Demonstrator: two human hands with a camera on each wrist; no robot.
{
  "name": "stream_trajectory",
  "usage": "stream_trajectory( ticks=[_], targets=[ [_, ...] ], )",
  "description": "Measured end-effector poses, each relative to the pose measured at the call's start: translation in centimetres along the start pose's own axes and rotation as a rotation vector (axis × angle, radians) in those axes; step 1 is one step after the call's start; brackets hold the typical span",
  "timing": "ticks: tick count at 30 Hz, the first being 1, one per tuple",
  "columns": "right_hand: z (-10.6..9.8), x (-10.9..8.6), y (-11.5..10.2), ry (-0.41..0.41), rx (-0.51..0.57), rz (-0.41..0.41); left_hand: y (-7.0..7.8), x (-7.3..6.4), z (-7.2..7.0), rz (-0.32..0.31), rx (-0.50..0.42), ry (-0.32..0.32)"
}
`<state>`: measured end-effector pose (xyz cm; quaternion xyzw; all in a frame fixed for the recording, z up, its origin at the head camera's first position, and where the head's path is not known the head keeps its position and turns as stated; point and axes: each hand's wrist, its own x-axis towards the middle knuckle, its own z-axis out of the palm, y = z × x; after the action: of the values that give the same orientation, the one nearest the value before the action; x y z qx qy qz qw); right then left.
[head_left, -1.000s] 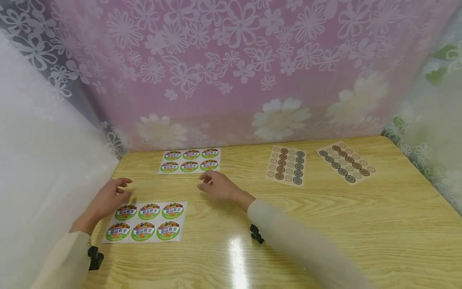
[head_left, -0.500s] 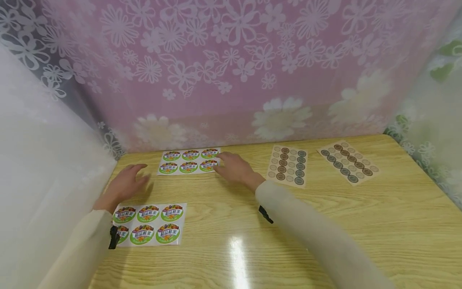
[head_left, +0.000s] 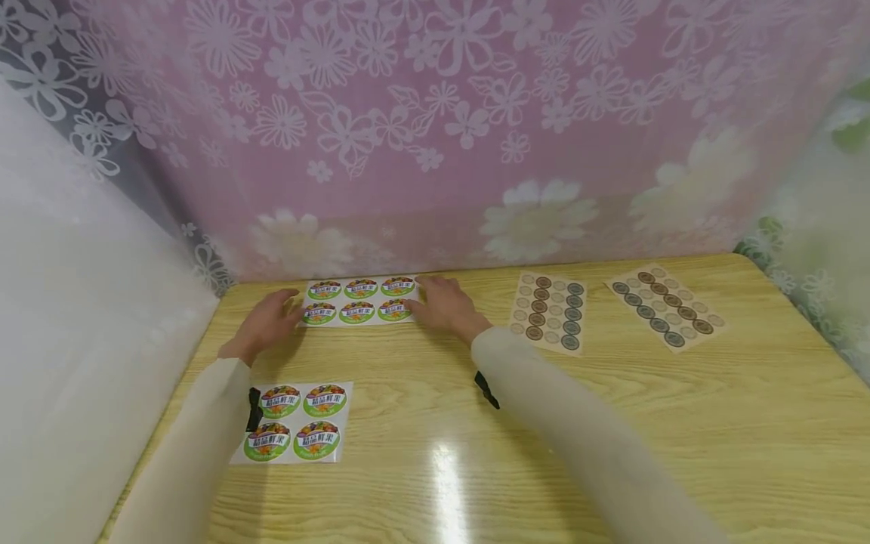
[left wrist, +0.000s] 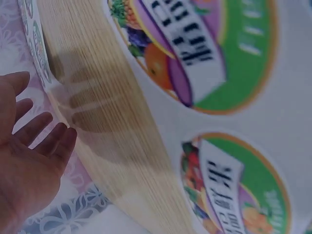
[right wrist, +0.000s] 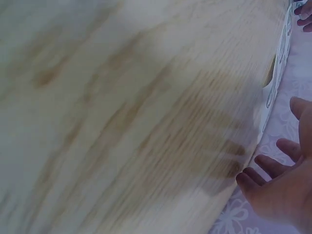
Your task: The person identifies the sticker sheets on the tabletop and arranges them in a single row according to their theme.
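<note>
A white sheet of oval fruit stickers (head_left: 359,301) lies at the table's far edge, between my two hands. My left hand (head_left: 267,323) is at its left edge, fingers loosely bent with a gap to the thumb. On the other side, my right hand (head_left: 445,304) has its fingertips right at the sheet's right edge, thumb near the lower corner. In the right wrist view the fingers (right wrist: 273,168) are spread and the sheet's edge (right wrist: 273,92) bows up slightly. A second fruit sticker sheet (head_left: 299,423) lies nearer, partly hidden under my left forearm.
Two tan sheets of small round stickers stand to the right: one nearly straight (head_left: 549,313), one set at a slant (head_left: 666,306). A pink floral curtain (head_left: 408,189) hangs behind the table (head_left: 544,423), and a white sheet (head_left: 81,317) drapes along its left.
My left hand has moved forward and right, from beside the near sheet to the far sheet's left edge. My right hand has moved forward and right to the far sheet's right edge.
</note>
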<state>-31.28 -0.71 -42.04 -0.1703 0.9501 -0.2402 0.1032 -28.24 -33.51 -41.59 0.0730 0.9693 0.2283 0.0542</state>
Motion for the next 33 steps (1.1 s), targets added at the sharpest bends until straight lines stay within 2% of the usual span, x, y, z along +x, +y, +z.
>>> stream_trajectory(
  ticks=[5, 8, 12, 18, 22, 28, 33],
  targets=[
    [0.6, 1.3, -0.1, 0.047, -0.003, 0.025, 0.2, 1.5, 0.4, -0.008, -0.009, 0.023],
    [0.9, 2.0, -0.3, 0.049, -0.047, 0.045, 0.4, 2.3, 0.7, 0.009, 0.009, 0.064],
    [1.0, 2.4, -0.4, 0.056, -0.068, 0.066, 0.6, 3.2, 1.1, -0.001, 0.029, 0.089],
    [1.2, 2.6, -0.5, 0.067, -0.056, 0.089, 0.8, 4.2, 1.1, -0.072, -0.023, 0.045],
    [1.3, 2.7, -0.7, 0.068, -0.107, 0.102, 0.7, 4.6, 0.9, -0.097, -0.072, 0.012],
    [1.5, 3.0, -0.8, 0.083, -0.157, 0.112, 0.5, 4.8, 0.9, -0.106, -0.157, 0.010],
    [1.6, 3.1, -0.7, 0.074, -0.138, 0.112, -0.2, 4.9, 1.3, -0.127, -0.222, 0.023]
  ],
)
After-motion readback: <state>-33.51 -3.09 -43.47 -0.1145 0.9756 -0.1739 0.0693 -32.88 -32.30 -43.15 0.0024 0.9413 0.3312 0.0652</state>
